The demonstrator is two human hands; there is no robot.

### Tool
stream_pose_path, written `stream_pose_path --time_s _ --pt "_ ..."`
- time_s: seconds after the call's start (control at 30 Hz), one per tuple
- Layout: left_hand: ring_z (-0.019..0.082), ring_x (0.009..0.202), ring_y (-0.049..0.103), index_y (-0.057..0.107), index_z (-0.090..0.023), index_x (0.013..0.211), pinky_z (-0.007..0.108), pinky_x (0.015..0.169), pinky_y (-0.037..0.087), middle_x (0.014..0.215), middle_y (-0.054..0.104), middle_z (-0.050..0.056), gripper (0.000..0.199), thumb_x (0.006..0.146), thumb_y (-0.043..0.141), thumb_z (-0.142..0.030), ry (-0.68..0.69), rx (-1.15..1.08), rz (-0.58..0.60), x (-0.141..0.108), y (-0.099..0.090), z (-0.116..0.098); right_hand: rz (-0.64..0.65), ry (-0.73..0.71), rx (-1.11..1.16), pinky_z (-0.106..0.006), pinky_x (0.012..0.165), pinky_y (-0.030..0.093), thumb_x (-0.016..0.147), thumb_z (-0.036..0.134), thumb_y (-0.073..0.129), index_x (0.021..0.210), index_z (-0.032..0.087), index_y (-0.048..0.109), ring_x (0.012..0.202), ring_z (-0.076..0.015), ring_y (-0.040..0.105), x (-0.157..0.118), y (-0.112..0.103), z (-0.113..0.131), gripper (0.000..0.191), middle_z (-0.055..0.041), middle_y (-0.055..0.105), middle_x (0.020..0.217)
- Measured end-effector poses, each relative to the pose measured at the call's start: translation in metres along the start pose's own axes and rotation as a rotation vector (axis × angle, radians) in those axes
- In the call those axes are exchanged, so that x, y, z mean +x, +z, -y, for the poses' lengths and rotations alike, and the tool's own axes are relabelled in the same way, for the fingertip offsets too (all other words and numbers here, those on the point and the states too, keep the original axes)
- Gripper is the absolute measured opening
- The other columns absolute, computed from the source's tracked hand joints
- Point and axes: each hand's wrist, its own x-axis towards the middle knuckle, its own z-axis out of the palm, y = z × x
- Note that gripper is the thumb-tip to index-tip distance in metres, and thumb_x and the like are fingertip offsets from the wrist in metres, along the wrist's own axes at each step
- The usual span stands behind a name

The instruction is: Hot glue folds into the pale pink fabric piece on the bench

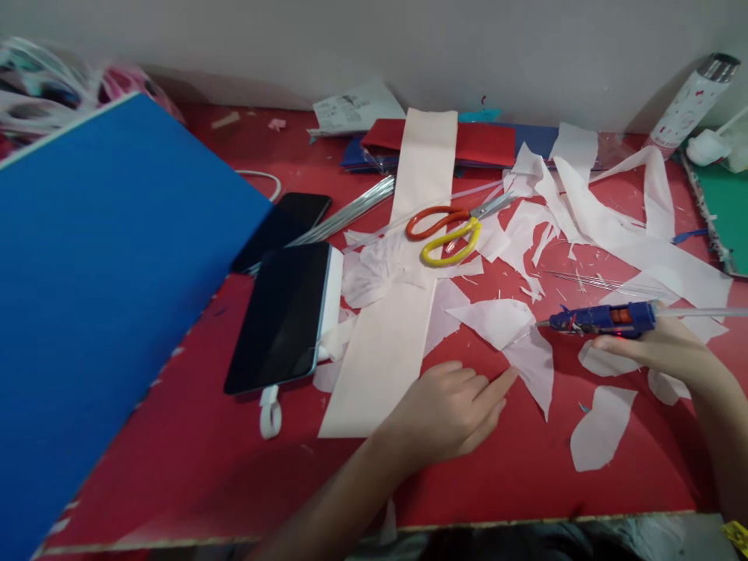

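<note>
My right hand (663, 351) is wrapped round a blue glue gun (608, 319) with a clear glue stick in its back end. The gun's nozzle points left and meets a pale pink cut paper piece (529, 351) near its upper middle. The tip of my left hand's index finger touches this piece at its lower left edge. My left hand (453, 409) lies palm down, index finger stretched out and the other fingers curled loosely, holding nothing visible. Scissors (453, 230) with one red and one yellow handle lie above, across a long pale pink paper strip (379, 366).
A large blue board (117, 265) covers the left. Beside it are a tablet (280, 319) and a dark phone (298, 214). Thin wires (351, 210), paper scraps (601, 428) and folded red paper (485, 144) lie on the red table (192, 467). A white bottle (693, 105) stands back right.
</note>
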Motion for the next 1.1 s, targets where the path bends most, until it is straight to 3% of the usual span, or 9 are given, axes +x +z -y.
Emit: stream_pose_path --time_s 0.43,0.7,0.9,1.1 --pt "0.012 0.046 0.049 0.060 -0.009 0.109 0.026 0.046 0.037 0.055 0.057 -0.001 0.032 0.092 0.035 -0.019 -0.003 -0.009 -0.006 0.000 -0.001 0.000 -0.040 0.106 -0.079 -0.035 0.064 0.052 0.063 0.071 0.057 0.093 0.022 0.067 0.079 -0.0271 0.066 -0.007 -0.004 0.004 0.058 -0.0081 0.069 0.090" --pt "0.012 0.046 0.049 0.060 -0.008 0.108 0.027 0.047 0.035 0.055 0.057 -0.001 0.031 0.092 0.036 -0.019 0.004 -0.016 -0.015 0.001 0.000 0.001 0.035 -0.032 -0.102 -0.028 0.052 0.048 0.069 0.064 0.057 0.077 0.020 0.066 0.066 -0.0217 0.064 -0.004 -0.004 0.009 0.046 -0.0039 0.066 0.070" --pt "0.013 0.047 0.049 0.060 -0.009 0.109 0.028 0.046 0.037 0.055 0.057 -0.001 0.032 0.092 0.035 -0.019 0.003 -0.009 -0.008 -0.001 0.001 0.001 -0.034 -0.079 -0.133 -0.028 0.051 0.046 0.069 0.063 0.058 0.072 0.022 0.066 0.063 -0.0202 0.063 -0.005 -0.004 0.013 0.042 -0.0031 0.065 0.067" --pt "0.012 0.047 0.049 0.060 -0.010 0.109 0.027 0.046 0.036 0.055 0.058 -0.001 0.032 0.093 0.034 -0.019 -0.001 -0.006 -0.004 -0.001 0.000 0.001 -0.067 -0.060 -0.139 -0.028 0.051 0.047 0.065 0.064 0.061 0.079 0.023 0.068 0.062 -0.0198 0.063 -0.003 -0.002 0.009 0.044 -0.0034 0.066 0.069"
